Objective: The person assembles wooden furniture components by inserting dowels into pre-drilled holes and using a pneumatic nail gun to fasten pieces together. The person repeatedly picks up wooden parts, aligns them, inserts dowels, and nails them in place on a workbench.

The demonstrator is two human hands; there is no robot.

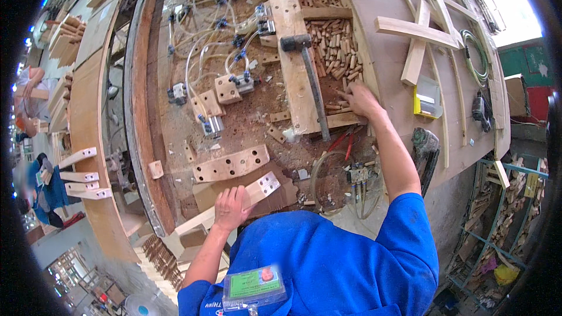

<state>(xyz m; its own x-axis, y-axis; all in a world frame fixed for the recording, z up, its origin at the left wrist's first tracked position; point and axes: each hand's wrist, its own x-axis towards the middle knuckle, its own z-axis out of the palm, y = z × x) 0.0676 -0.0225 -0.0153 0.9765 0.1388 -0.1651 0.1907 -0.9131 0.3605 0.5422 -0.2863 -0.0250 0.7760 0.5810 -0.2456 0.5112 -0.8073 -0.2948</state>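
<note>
My left hand (232, 206) is wrapped round a long squared wooden piece (264, 189), whose far right end shows several drilled holes. The piece slants up to the right, over a flat brown cardboard sheet (286, 194). Just beyond it lies a curved wooden rail (230, 163) with dark holes along its face. My right hand (363, 100) reaches into a wooden bin of short wooden dowels (336, 47). Its fingers are apart and touch the loose dowels at the bin's near end; no held dowel can be made out.
A hammer (311, 82) lies across the plank left of the bin. Red-handled pliers (349, 143) and coiled hoses (319, 184) are nearby. A pneumatic clamp jig (225, 90) with tubes stands at the back left. Wooden strips (418, 35) and a yellow box (427, 99) occupy the right table.
</note>
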